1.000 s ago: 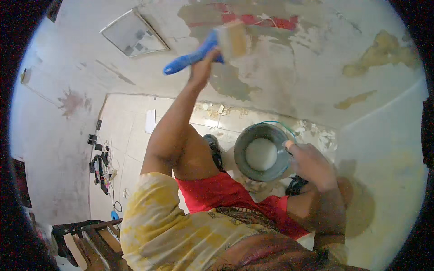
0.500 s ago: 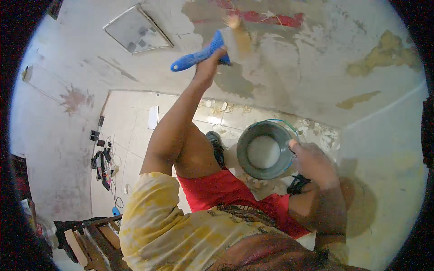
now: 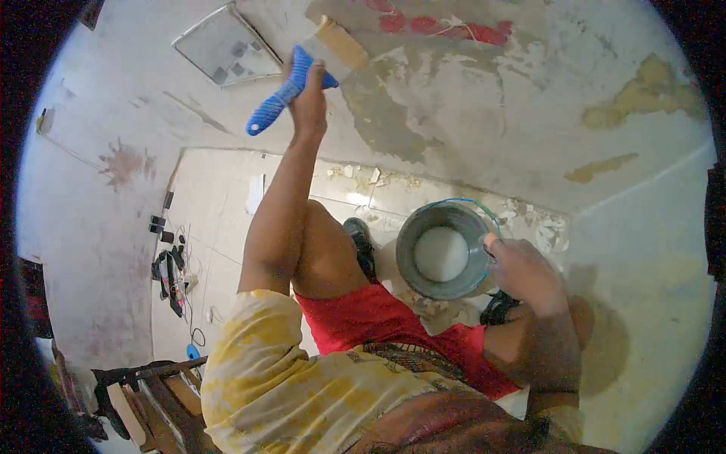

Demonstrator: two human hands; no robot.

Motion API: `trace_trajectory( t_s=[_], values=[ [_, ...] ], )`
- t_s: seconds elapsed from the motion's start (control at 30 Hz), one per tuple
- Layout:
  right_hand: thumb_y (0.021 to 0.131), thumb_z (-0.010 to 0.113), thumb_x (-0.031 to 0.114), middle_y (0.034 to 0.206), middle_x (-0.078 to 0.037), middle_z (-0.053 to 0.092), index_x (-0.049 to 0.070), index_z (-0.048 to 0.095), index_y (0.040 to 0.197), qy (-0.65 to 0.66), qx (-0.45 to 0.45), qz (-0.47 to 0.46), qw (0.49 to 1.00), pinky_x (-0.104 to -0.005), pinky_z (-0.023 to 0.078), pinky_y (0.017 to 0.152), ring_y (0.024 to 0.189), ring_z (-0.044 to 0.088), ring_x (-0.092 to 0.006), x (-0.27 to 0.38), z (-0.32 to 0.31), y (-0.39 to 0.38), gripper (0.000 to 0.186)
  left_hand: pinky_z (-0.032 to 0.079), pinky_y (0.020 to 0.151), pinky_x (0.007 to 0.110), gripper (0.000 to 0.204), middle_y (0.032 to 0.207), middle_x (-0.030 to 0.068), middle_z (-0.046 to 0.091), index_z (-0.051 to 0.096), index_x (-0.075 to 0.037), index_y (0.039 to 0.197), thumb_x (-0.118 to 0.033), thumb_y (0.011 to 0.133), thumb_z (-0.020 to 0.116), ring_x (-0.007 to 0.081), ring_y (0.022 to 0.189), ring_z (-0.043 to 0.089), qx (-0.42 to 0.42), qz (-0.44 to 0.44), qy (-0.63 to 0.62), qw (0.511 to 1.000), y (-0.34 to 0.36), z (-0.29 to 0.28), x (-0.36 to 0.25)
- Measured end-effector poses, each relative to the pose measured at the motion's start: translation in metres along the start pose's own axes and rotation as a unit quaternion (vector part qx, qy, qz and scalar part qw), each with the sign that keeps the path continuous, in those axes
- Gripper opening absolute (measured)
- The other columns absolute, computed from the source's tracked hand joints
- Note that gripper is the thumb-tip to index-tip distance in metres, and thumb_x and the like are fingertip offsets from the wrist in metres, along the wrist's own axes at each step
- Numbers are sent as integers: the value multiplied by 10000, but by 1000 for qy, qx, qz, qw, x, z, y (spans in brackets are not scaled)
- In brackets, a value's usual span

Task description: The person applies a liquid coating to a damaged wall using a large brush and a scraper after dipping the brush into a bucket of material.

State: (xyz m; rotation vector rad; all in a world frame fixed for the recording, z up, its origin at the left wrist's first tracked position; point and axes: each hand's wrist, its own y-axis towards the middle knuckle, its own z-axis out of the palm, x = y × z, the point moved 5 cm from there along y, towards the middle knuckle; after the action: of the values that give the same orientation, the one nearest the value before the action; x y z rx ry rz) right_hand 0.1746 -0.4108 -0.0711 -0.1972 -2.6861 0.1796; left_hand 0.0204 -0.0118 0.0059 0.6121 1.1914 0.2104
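My left hand (image 3: 308,106) is raised at the wall, its fingers wrapped round the blue handle of a wide paintbrush (image 3: 276,104). The pale, yellowish bristles point up and right against the patchy wall (image 3: 469,91); whether they press on it I cannot tell. Lower right, my right hand (image 3: 529,272) is closed on the rim of a grey bucket (image 3: 409,253), thumb over the edge. Whitish liquid (image 3: 441,255) lies in the bucket, which is tilted slightly toward me. Its thin blue-green handle (image 3: 473,203) loops along the far rim.
A framed panel (image 3: 231,49) is on the wall, left of the brush. Flakes of debris (image 3: 376,175) lie along the foot of the wall. Cables and small dark devices (image 3: 172,276) sit on the floor at left. Wooden furniture (image 3: 155,408) stands at the lower left.
My left hand has swung the brush leftward and slightly up along the wall, its bristles turning with it. My right hand and the bucket have stayed nearly where they were.
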Motion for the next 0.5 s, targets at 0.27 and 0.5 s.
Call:
trace_trajectory(
  t_s=[0.27,0.5],
  values=[
    [801,633,76,957,-211,653,45,543,1166,-4,15,32,999,-509,489,792,919,619,-419,0,2,6,377,460,916,329,539,1173,107,604,461,2,1360,-176,889,655,191,1053,570,244,-97,103,959,-51,62,23],
    [798,631,66,947,-215,654,44,553,1170,3,-45,-11,999,-513,492,786,913,622,-421,-1,-2,0,381,444,977,353,525,1268,128,563,417,1,1390,-73,911,616,207,1143,545,82,103,17,991,-18,26,-22]
  ],
)
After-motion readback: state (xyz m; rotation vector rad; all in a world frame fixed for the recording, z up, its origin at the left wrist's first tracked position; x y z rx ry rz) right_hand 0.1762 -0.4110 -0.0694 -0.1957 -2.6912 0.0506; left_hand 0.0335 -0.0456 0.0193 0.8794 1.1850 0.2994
